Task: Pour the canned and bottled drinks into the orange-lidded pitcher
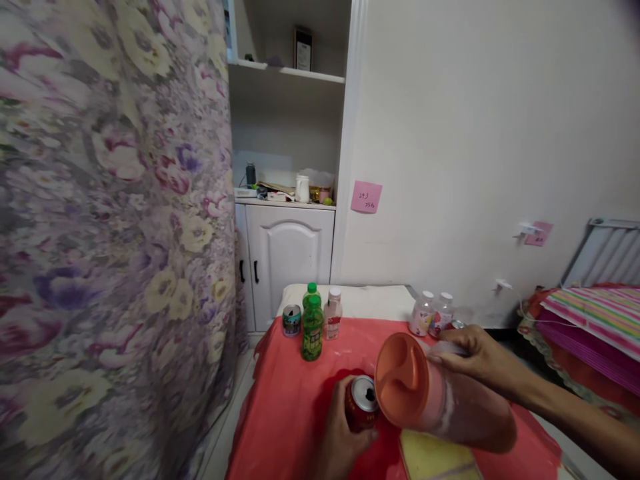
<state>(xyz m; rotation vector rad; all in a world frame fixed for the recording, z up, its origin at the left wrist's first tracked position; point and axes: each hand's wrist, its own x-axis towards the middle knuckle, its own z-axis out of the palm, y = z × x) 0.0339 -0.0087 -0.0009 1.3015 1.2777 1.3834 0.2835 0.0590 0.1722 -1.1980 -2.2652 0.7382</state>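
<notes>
My left hand (341,427) is wrapped round a dark red can (361,408), whose silver top shows a dark opening. In my right hand (470,357) is the handle of a translucent pitcher (465,413) with an orange lid (403,380). The pitcher lies tilted nearly on its side in the air, its lid end beside the can's top. Brownish contents show through its wall. Whether any liquid is flowing cannot be made out. Below the pitcher, a yellow flat item (437,459) rests on the red-covered table (285,407).
Two green bottles (313,330), a pale bottle (333,315) and a teal can (291,321) stand at the table's back left. Two white-capped bottles (423,313) stand at the back right. A floral curtain (115,233) hangs left; a bed (595,327) is at right.
</notes>
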